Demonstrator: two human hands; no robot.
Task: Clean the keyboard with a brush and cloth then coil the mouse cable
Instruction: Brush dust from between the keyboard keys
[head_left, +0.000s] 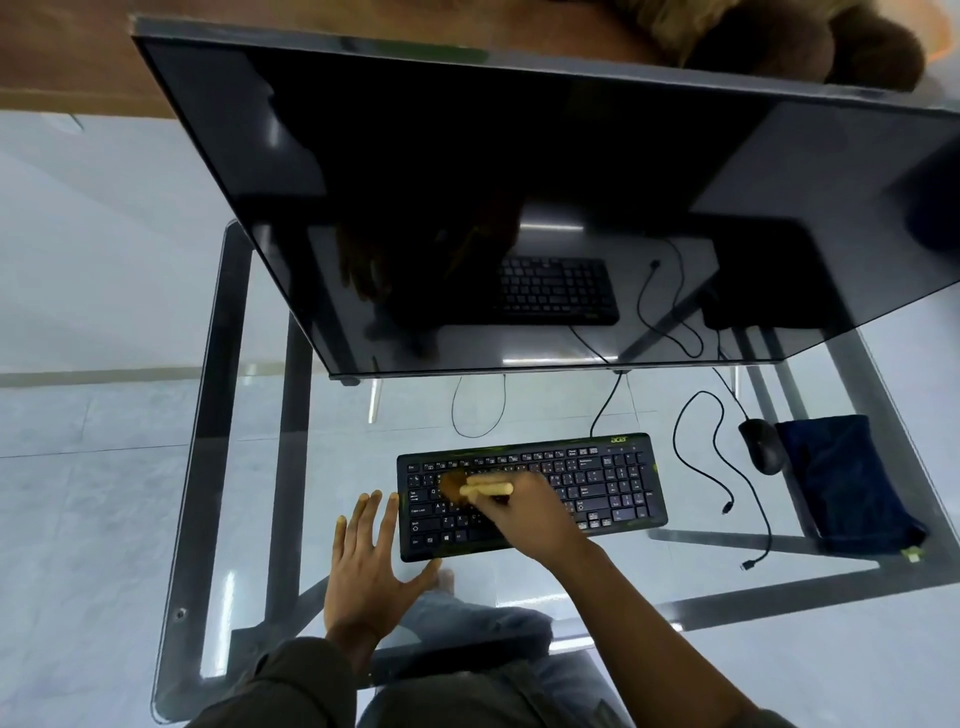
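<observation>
A glass-topped table (332, 447) on a dark metal frame carries a large black monitor (519, 182) at its far side, screen dark. In front of it a black keyboard (602, 483) lies flat on the glass, its lead running back beneath the screen. To the right, well apart from the keyboard, a black mouse (761, 446) sits just beside a folded dark blue cloth (841, 478); the mouse cable (768, 535) snakes loose across the glass between mouse and keyboard. A person's left hand (369, 566) rests flat, fingers spread, at the keyboard's left end
</observation>
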